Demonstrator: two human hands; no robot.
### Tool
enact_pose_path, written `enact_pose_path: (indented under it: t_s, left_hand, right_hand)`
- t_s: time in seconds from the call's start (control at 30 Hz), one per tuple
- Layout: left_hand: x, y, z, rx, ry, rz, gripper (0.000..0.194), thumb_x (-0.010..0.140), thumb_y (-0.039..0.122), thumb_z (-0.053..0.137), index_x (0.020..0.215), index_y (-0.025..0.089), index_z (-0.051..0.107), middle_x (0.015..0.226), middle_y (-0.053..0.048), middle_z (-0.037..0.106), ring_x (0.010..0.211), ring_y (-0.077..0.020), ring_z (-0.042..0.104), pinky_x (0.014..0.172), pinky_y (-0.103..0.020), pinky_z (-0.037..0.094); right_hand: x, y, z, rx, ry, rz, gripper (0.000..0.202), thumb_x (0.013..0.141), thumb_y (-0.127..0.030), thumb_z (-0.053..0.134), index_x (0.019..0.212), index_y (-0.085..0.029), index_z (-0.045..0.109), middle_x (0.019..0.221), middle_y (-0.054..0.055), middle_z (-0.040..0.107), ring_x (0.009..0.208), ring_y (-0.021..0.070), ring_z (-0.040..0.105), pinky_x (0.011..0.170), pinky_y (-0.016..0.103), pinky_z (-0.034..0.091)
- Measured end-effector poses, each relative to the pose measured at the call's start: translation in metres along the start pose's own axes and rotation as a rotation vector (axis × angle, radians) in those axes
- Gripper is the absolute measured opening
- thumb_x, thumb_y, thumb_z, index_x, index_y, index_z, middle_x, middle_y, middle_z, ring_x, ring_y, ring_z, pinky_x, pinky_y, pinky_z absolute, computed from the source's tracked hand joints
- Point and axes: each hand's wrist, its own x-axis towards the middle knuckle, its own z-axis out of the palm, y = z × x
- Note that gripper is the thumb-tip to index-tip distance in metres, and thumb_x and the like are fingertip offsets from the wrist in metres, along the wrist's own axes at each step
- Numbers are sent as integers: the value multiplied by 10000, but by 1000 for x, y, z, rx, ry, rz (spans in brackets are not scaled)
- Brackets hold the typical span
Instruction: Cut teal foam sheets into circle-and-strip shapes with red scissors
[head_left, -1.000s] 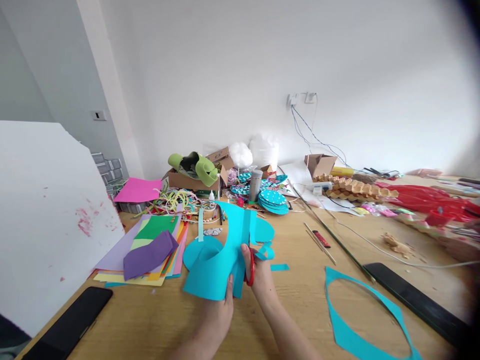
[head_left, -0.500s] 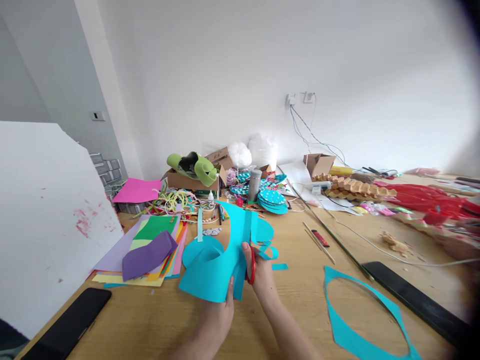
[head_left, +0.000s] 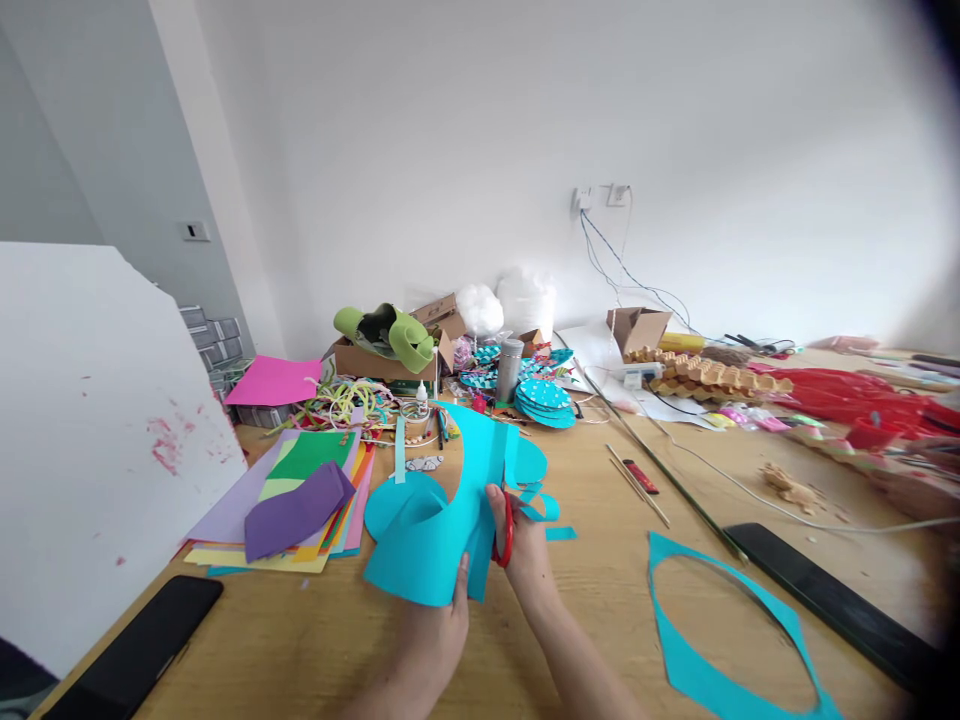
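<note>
My left hand [head_left: 448, 620] grips the lower edge of a turquoise paper sheet [head_left: 420, 560], thumb on top and fingers hidden beneath. The sheet is curved and has a rounded cut-out along its upper left side. In my right hand [head_left: 523, 550] is a pair of scissors [head_left: 505, 530] with red handles, its blades at the sheet's right part. Whether the blades are parted is hard to make out. Narrow turquoise offcuts [head_left: 551, 508] curl just right of the scissors. Behind the sheet lie turquoise paper discs [head_left: 386, 500], partly covered by it.
Coloured paper [head_left: 300, 515] is stacked at left, near a black phone [head_left: 142, 640] and a white board [head_left: 90, 450]. On the right lie a turquoise frame-shaped offcut [head_left: 675, 640], thin sticks [head_left: 637, 485] and a long black object [head_left: 817, 590]. Patterned discs [head_left: 544, 395] and a grey bottle [head_left: 509, 368] stand behind.
The turquoise sheet and the scissors have shifted very slightly to the right. Both hands keep the same hold.
</note>
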Motion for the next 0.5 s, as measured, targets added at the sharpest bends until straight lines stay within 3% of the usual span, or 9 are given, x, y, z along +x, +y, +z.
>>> enact_pose_path:
  t_s: [0.13,0.33,0.5]
  left_hand:
    - [-1,0,2,63,-19,7,500,792,620,489,908,183,702,805,-159,718,812,-332,675,716,-423,545]
    - [-3,1,6,97,33,41,521,814,584,470,1000,147,685,997,-185,711,943,-347,660,839,-467,526]
    - [-5,-1,6,102,19,23,514,818,572,471,998,139,680,971,-183,714,933,-346,664,828,-476,530]
  right_hand:
    - [1,-2,-2,-18,11,-29,567,760,-720,468,522,-223,336,499,-48,297,485,96,261,423,250,280]
    - [3,-6,-8,-129,47,-81,581,782,-732,418,516,-219,355,497,-33,364,494,110,326,499,273,325]
    - [3,-4,-8,-154,55,-80,596,771,-765,388,526,-223,369,499,-27,390,507,123,345,528,289,336]
